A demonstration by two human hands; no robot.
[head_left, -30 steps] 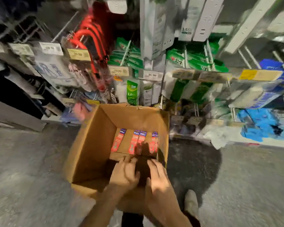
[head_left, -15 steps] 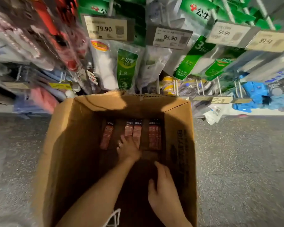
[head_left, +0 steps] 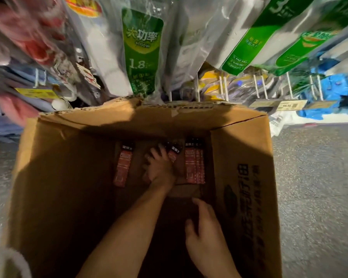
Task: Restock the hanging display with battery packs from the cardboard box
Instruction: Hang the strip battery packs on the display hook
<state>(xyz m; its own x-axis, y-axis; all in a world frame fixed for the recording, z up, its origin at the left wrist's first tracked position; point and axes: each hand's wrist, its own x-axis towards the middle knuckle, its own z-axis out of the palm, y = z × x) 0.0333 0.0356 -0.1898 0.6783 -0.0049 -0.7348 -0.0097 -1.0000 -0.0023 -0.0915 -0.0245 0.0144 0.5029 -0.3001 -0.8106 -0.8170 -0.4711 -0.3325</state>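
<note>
Three clusters of battery packs (head_left: 194, 163) lie on the floor of the cardboard box (head_left: 247, 197), near its 12 o'clock wall. Left hand (head_left: 159, 167) sits on the middle cluster, with a single pack (head_left: 122, 167) at its 9 o'clock. Its fingers bend over a tilted pack (head_left: 174, 152); can't tell if they actually grasp it. Right hand (head_left: 205, 237) is at 5 o'clock, slack, holding nothing. Hanging display (head_left: 143, 57) is beyond the box at 12.

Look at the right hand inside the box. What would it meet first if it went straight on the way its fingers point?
The right hand would probably meet the right-most stack of battery packs first, though a low cardboard edge may lie before it.
</note>
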